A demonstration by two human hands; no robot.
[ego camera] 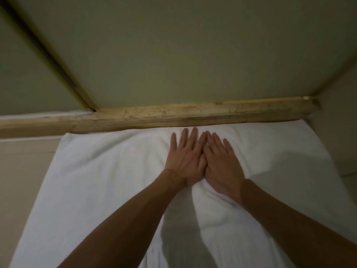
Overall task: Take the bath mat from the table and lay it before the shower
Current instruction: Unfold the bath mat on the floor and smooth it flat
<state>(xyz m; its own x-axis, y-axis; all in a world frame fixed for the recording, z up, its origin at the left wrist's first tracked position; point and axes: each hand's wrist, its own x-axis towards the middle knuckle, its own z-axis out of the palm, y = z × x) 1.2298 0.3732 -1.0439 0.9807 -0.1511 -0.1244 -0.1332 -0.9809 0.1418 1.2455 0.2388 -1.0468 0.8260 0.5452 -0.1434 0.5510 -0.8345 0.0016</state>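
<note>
Bath mat (100, 180) lies spread on the floor, its far edge against the stone curb (173, 115) of the shower, so we judge it is already in its place. Our left hand (185, 159) presses flat on it, fingers stretched, holding nothing. Our right hand (222, 165) lies just beside, also flat and empty, thumbs touching. We think both palms smooth a raised fold under them.

No readable text anywhere in view
The white bath mat (100, 171) under both flat hands carries no label, brand, number or sign
</note>
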